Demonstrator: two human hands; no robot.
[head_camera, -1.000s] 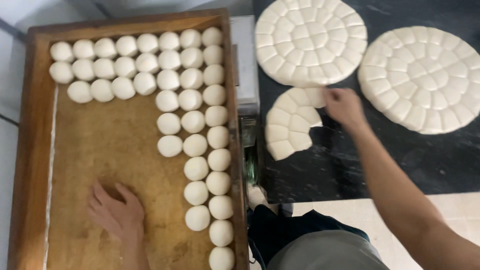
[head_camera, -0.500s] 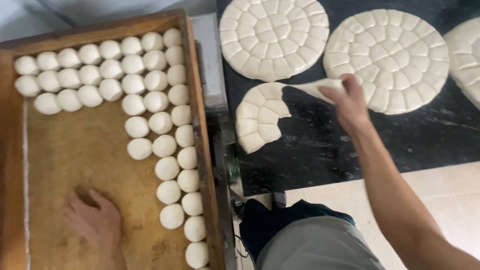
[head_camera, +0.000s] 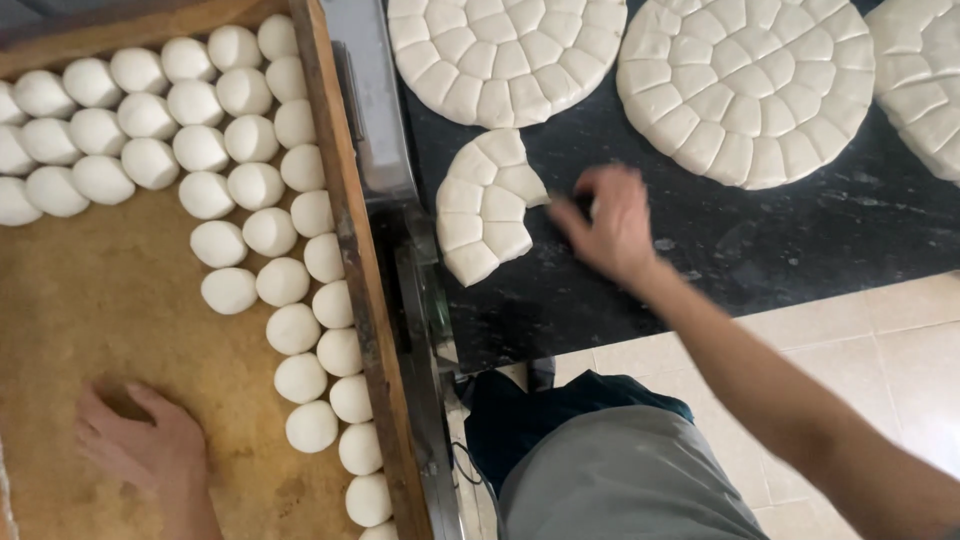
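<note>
Black stone tabletop (head_camera: 760, 250) fills the upper right; a wooden tray (head_camera: 345, 250) of round dough balls lies left. Upper centre, a scored dough crescent (head_camera: 485, 205) stands vertically, bulging leftward. The right hand (head_camera: 610, 225) reaches its curled fingers toward it; the left hand (head_camera: 145, 445) lies spread on the tray's floured floor.

Two hands (head_camera: 150, 445); three scored dough rounds (head_camera: 745, 85), one partial round (head_camera: 485, 205)

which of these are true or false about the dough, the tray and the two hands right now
1. The left hand lies flat on the floor of the wooden tray. True.
2. The right hand is over the tray. False: it is over the black counter, beside the partial dough disc.
3. Dough balls fill the whole tray. False: they line its top and right side.
4. The disc nearest the right hand has pieces missing. True.
</note>
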